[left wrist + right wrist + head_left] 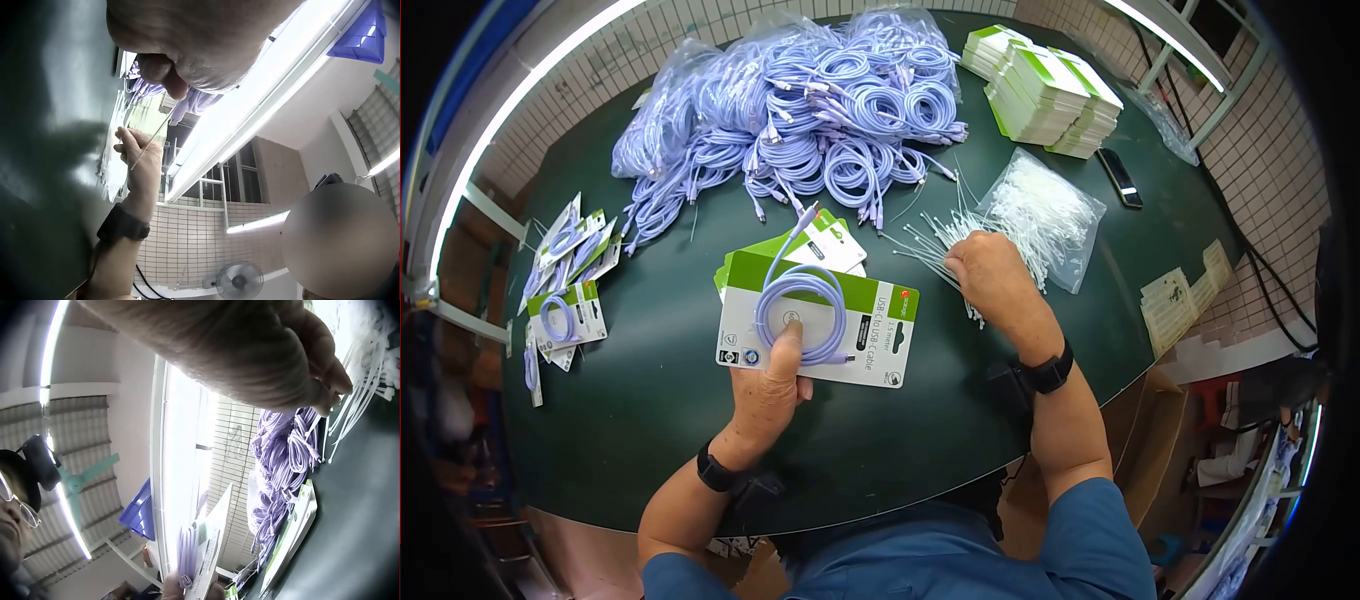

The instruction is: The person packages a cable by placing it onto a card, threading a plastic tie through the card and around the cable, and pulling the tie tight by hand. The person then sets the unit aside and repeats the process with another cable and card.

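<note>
My left hand [770, 400] grips a white and green USB-C cable card [890, 340] with a coiled lilac cable [837, 300] on its face. The thumb presses on the card inside the coil, and one cable end sticks up past the card's top edge. In the right wrist view the card [215, 540] stands edge-on with the coil against it. My right hand [1000, 280] is at the loose white cable ties [940, 240], its thumb and fingertips pinching a tie. Seen from the right wrist, more cable ties [359, 406] fan out beside those fingertips.
More cards [830, 245] lie just beyond the held one. A big heap of lilac cables [800, 120] fills the back. Cards with cables [565, 300] are piled at left. Stacked cards [1040, 95], a phone [1120, 178] and a bag of ties [1055, 215] lie at right.
</note>
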A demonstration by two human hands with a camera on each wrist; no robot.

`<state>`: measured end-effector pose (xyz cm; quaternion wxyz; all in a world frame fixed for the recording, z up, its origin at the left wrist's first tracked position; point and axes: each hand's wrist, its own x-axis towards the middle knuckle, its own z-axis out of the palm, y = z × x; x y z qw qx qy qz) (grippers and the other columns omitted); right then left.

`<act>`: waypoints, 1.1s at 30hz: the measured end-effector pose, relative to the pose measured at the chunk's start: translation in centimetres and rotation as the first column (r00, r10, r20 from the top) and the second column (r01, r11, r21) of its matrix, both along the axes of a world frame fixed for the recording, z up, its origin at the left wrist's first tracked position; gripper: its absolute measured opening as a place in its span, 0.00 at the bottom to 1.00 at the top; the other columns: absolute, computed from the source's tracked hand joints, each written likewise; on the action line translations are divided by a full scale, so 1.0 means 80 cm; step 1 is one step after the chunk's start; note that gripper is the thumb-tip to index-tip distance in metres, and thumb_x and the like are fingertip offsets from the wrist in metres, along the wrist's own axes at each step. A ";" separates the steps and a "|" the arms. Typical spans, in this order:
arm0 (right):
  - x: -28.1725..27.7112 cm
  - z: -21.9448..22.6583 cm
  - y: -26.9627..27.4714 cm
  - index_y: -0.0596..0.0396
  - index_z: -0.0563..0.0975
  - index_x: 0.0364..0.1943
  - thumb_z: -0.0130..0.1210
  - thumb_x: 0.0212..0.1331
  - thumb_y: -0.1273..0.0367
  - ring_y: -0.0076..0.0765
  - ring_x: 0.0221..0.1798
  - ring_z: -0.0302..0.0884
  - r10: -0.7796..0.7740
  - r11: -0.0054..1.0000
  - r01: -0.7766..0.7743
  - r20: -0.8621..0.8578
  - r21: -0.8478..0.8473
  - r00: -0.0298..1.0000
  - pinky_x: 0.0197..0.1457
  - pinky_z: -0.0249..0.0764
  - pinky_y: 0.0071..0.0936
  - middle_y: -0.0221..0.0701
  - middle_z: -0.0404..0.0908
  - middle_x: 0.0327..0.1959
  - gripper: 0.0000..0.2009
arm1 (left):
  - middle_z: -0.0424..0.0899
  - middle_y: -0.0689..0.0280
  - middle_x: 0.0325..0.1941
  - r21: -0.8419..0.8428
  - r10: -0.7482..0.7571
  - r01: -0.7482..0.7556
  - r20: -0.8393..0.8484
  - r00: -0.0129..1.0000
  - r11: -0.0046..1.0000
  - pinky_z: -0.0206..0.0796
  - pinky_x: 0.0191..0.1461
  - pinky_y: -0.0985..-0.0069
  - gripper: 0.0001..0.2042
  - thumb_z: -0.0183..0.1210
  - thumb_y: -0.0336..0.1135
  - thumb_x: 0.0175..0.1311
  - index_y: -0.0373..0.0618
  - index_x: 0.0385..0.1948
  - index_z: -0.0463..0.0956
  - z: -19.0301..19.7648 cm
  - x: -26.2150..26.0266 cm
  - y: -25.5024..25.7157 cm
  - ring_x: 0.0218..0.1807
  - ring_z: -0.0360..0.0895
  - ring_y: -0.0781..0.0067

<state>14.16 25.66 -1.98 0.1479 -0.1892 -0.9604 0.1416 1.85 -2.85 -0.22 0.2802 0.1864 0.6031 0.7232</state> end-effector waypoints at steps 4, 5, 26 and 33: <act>-0.001 -0.004 0.004 0.60 0.87 0.33 0.64 0.60 0.70 0.56 0.39 0.84 0.000 1.000 0.000 -0.026 -0.026 1.000 0.49 0.80 0.46 0.46 0.86 0.33 0.06 | 0.83 0.59 0.43 0.012 -0.011 0.011 0.003 1.000 1.000 0.66 0.15 0.84 0.17 0.57 0.34 0.73 0.37 0.59 0.70 0.006 0.002 0.001 0.25 0.79 0.81; -0.001 -0.004 0.004 0.60 0.87 0.33 0.64 0.59 0.71 0.56 0.39 0.84 -0.006 0.999 0.006 -0.019 -0.034 1.000 0.49 0.80 0.45 0.46 0.86 0.33 0.06 | 0.83 0.59 0.43 0.016 -0.011 0.011 0.003 1.000 1.000 0.66 0.15 0.85 0.18 0.57 0.34 0.72 0.37 0.59 0.70 0.006 0.003 0.001 0.25 0.79 0.81; -0.003 0.052 -0.016 0.60 0.84 0.38 0.67 0.65 0.74 0.22 0.29 0.78 -0.158 0.973 0.020 -0.603 -0.230 0.782 0.35 0.74 0.22 0.31 0.86 0.32 0.03 | 0.84 0.59 0.47 0.015 -0.063 0.064 -0.038 0.997 0.998 0.69 0.18 0.85 0.18 0.57 0.33 0.73 0.36 0.60 0.70 0.000 0.001 -0.009 0.28 0.82 0.80; -0.003 0.049 -0.013 0.60 0.83 0.47 0.65 0.68 0.74 0.22 0.31 0.81 -0.346 0.683 -0.231 -0.585 -0.693 0.733 0.34 0.76 0.18 0.31 0.87 0.33 0.08 | 0.86 0.60 0.40 -0.028 -0.117 0.113 -0.260 0.959 0.993 0.65 0.20 0.81 0.20 0.62 0.33 0.70 0.37 0.61 0.74 -0.020 0.007 -0.020 0.25 0.79 0.77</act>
